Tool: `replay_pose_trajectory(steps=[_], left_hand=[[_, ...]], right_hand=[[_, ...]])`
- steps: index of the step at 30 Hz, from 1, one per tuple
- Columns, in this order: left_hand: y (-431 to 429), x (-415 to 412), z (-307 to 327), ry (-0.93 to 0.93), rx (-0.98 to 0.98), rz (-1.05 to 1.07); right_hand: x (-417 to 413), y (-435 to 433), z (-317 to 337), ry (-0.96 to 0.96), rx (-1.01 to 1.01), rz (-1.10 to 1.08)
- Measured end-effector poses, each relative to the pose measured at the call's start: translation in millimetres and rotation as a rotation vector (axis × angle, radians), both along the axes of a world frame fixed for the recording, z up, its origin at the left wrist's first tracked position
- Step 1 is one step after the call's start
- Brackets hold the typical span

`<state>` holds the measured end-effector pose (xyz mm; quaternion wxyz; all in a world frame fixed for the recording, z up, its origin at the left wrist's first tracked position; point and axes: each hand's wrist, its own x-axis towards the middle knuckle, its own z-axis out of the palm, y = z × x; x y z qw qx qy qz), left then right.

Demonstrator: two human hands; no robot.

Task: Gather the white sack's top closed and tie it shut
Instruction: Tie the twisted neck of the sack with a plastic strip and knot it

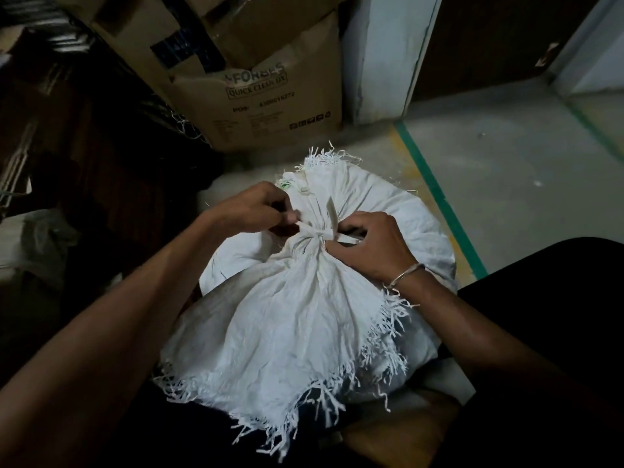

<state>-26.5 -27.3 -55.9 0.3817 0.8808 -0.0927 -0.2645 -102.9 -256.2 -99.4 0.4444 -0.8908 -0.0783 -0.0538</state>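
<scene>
Plain white sack (297, 315), unpatterned, with a frayed fringe (393, 315) of the same white. Shows one small green mark (284, 186) near the far top. White tie strip (315, 234) round the gathered neck, matching the cloth. Behind, brown cardboard box (270, 106); carries dark print and dark blue-black tape (184, 49). Grey floor (506, 157), crossed by a green stripe (439, 201) with a faded yellow band (403, 153) alongside. Pale bluish-white pillar (381, 55), dark brown door (489, 38). Silver bangle (405, 274). Black clothing (557, 298) at right; tan-brown surface (405, 430) below.
</scene>
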Motion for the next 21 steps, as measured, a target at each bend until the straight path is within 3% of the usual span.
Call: replay_pose_trajectory(steps=[10,18,21], left_hand=[[8.9,0.1,-19.1,0.234,-0.270,0.124],[8.4,-3.9,-32.1,0.211,-0.340,0.263],[-2.1,-18.4,-13.2,0.118,-0.260,0.362]], right_hand=[[-7.8,0.0,3.1,0.021,0.043,-0.020],[-11.0,2.4,-5.1,0.030,0.069,-0.052],[-11.6,-1.9,-5.8,0.075,0.046,-0.027]])
